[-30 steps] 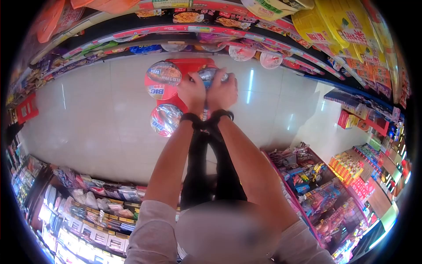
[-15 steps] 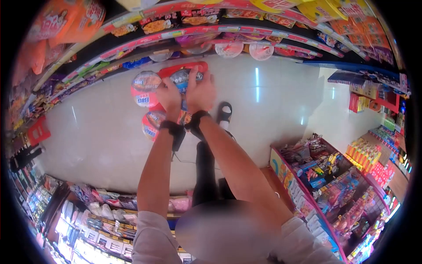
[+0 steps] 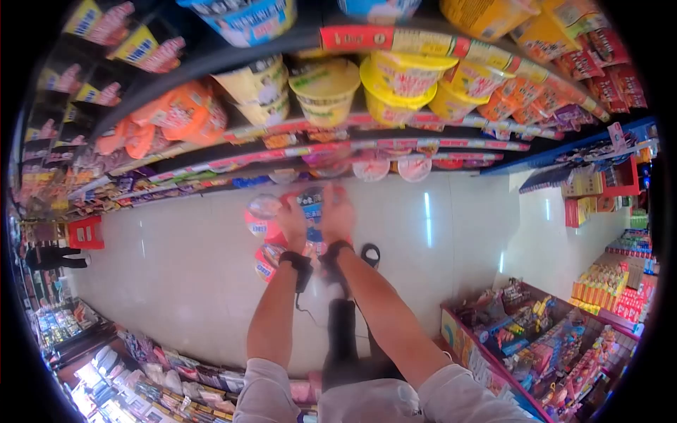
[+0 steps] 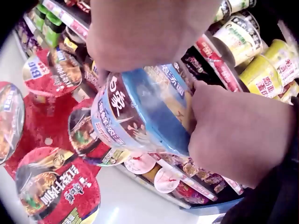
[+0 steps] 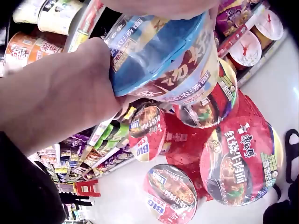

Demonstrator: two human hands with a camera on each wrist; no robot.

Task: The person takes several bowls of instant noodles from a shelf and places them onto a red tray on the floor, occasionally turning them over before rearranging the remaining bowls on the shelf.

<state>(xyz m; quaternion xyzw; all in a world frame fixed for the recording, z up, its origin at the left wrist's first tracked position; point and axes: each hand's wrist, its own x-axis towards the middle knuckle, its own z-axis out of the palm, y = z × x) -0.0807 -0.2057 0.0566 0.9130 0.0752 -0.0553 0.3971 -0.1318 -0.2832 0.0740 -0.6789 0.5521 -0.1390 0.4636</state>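
My left hand (image 3: 293, 224) and right hand (image 3: 338, 217) grip a blue-and-white instant noodle bowl (image 4: 154, 112) from its two sides. The bowl is wrapped in clear film and is tilted in both wrist views. In the left wrist view the left hand (image 4: 149, 35) covers one rim and the right hand (image 4: 240, 133) holds the opposite side. Past the blue bowl, several red instant noodle bowls (image 5: 240, 161) stand on and around a red plastic base (image 5: 180, 140). Parts of that base are hidden by the bowls.
Shelves ahead carry yellow noodle bowls (image 3: 402, 81), orange packs (image 3: 180, 116) and price strips (image 3: 388, 42). A snack display (image 3: 536, 331) stands at the right. Pale floor tiles (image 3: 190, 261) lie at the left, with a red plastic item (image 3: 86, 233) farther off.
The head view has tilted up, so more upper shelves show and the hands sit lower in it. Both hands keep hold of the blue bowl, its blue side now facing up more.
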